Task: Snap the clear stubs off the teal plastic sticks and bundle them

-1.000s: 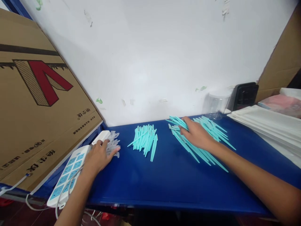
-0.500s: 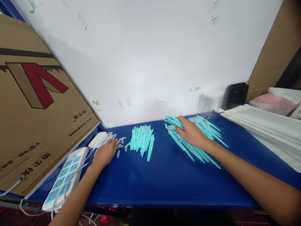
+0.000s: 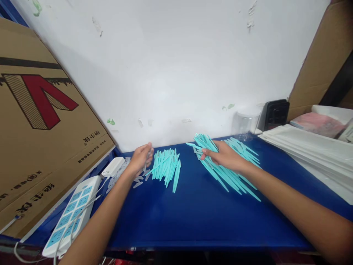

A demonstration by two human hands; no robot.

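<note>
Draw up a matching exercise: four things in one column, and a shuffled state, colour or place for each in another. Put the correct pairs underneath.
1. Right hand
2. Power strip
3. Clear jar
4. Printed cardboard

A. Standing beside a black object
B. Brown, bearing a red shape
C. Gripping turquoise sticks
D. White with blue socket panels

Pairs: 1-C, 2-D, 3-A, 4-B

Wall — brightest mid-frame | upper-right corner dark | edges — wide-angle stretch | slightly soft
</note>
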